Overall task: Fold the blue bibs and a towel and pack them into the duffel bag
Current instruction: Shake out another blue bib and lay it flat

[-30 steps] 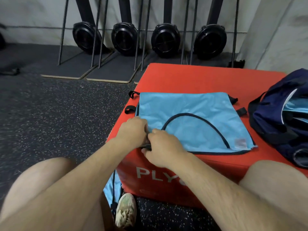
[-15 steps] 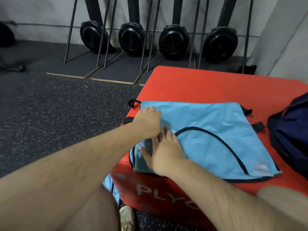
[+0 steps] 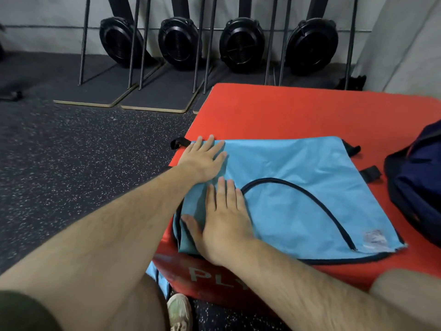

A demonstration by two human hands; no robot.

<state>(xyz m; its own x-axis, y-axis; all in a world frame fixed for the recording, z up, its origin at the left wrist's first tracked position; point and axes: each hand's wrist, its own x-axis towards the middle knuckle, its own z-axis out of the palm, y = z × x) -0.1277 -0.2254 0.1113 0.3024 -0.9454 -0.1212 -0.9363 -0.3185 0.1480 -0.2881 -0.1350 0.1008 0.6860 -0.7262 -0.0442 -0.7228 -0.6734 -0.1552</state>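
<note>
A light blue bib [image 3: 298,187] with dark trim lies spread on the red plyo box [image 3: 286,111], its left edge folded over. My left hand [image 3: 205,161] lies flat on the bib's far left corner, fingers straight. My right hand [image 3: 222,218] presses flat on the near left part of the bib, over the folded edge. The navy duffel bag [image 3: 420,187] sits at the box's right side, cut off by the frame edge. A second piece of blue fabric [image 3: 157,278] hangs below the box between my knees.
Several black rowing machines [image 3: 241,44] stand upright against the back wall on dark mats. Speckled rubber floor [image 3: 83,163] stretches to the left. My shoe [image 3: 179,311] is on the floor in front of the box.
Both hands have let go of the bib's near left edge and flattened out. The left hand slid away to the far corner. The camera moved closer and left, hiding most of the bag.
</note>
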